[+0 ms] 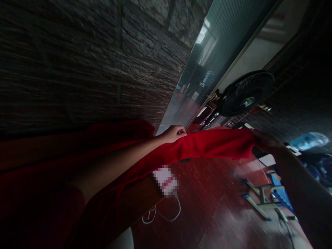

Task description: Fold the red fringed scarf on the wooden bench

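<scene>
A long piece of red cloth (pixel 207 143) stretches across the view, from the dark wooden surface at the left out over the floor. My left hand (pixel 175 134) pinches its upper edge near the middle, thumb and fingers pressed together. At the far right end, my right hand (pixel 267 141) grips a corner; shadow hides most of its fingers. Between both hands the cloth hangs fairly taut, with slight folds. More of it lies bunched in the dark at the left, where its shape is hard to make out.
A wooden tabletop (pixel 141 195) carries a blurred white-and-red item (pixel 166 180) by a white cable (pixel 178 211). Beyond stand a black fan (pixel 246 93) and a glass panel (pixel 207 65) beside the stone wall (pixel 103 62). A metal-framed stand (pixel 263 195) rests on the reddish floor (pixel 207 193).
</scene>
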A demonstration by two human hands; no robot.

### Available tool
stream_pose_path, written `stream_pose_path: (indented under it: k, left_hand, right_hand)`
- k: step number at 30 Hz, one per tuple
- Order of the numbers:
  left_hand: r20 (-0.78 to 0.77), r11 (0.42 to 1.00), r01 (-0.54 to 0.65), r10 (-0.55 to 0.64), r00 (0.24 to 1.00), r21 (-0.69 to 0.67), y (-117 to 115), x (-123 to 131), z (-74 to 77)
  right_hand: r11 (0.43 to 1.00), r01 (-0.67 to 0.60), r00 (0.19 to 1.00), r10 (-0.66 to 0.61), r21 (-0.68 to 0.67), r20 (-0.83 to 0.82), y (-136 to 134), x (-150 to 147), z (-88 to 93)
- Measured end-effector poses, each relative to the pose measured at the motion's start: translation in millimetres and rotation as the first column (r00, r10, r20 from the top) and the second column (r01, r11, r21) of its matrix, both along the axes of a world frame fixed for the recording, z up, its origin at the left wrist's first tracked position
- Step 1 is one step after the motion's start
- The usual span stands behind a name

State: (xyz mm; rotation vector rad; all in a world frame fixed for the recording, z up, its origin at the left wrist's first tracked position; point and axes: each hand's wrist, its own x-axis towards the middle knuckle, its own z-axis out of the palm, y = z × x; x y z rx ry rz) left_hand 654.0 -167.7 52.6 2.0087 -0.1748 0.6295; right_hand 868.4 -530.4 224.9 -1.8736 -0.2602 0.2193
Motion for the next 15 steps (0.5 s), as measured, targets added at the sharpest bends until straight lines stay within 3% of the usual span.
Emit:
stream_pose_path:
  k: [8,15]
  left_hand:
    - [0.032,0.996,0.018,-0.015,0.999,-0.082,7,8,-6.9]
    - [-0.031,0.991,-0.011,0.007,1.0,-0.137,18,13,-9.4]
  right_hand:
    - [0.997,-0.071,0.996,0.073,0.04,-0.055,-24,26,-2.9]
    - [0.991,-0.128,0.992,0.128,0.042,-0.007,-29,11,4.9]
